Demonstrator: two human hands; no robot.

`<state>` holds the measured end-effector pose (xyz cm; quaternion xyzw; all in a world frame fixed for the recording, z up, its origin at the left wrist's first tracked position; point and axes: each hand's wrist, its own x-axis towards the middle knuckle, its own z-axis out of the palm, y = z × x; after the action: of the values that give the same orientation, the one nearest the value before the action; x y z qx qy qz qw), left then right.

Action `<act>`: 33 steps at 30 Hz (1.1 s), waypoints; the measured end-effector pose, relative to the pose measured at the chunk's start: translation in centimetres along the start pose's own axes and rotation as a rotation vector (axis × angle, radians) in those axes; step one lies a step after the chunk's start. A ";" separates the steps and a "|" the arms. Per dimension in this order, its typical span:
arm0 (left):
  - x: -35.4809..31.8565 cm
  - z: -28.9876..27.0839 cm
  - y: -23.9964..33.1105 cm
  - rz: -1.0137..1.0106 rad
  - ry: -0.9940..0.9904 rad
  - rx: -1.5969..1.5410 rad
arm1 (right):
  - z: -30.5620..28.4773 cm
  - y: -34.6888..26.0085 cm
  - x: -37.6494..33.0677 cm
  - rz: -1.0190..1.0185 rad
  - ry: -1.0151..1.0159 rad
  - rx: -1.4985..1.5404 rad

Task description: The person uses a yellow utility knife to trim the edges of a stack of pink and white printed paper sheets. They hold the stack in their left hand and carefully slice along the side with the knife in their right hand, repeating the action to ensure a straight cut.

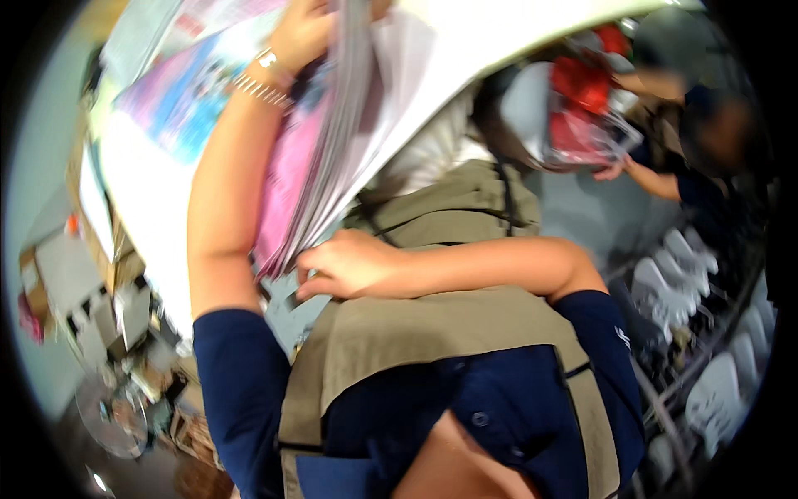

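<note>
A thick stack of printed paper sheets (291,179), pink on its left face, stands tilted on edge at the near side of the white table. My left hand (303,37) grips its far end, and that wrist wears a watch and a coiled bracelet. The left fingers are partly hidden behind the sheets. At the near lower corner, my right hand (353,264) is closed against the sheet edges with bent fingers. More colourful printed sheets (179,104) lie flat to the left of the stack. Some blur softens the sheets.
The white table (141,191) has a curved near edge. At the right, another person's hands (613,169) handle a red item in clear plastic (582,108). Rows of white shaped pieces (657,283) stand on a rack at right. Cartons and clutter (71,283) fill the left.
</note>
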<state>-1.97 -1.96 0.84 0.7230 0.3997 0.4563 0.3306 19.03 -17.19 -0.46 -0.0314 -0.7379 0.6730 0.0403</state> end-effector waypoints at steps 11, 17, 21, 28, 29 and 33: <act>1.2 2.4 4.2 0.042 -0.104 0.225 | -12.9 -2.6 -10.5 0.419 0.524 0.371; 2.0 3.0 5.1 0.136 -0.128 0.260 | -14.7 -2.4 -12.2 0.309 0.803 0.385; 2.4 3.5 5.3 0.145 -0.152 0.366 | -15.1 -2.5 -11.9 0.243 0.935 0.367; 2.5 3.8 6.5 0.159 -0.185 0.593 | -13.4 -2.1 -10.2 0.138 0.913 0.504; 2.5 3.7 6.6 0.170 -0.194 0.617 | -13.4 -1.9 -10.1 0.138 0.906 0.512; 2.5 3.9 6.7 0.189 -0.197 0.655 | -13.7 -1.7 -10.3 0.121 0.915 0.496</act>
<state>4.15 -3.27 6.06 0.8651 0.4222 0.2604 0.0746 30.69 -4.80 2.32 -0.3544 -0.4601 0.7460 0.3259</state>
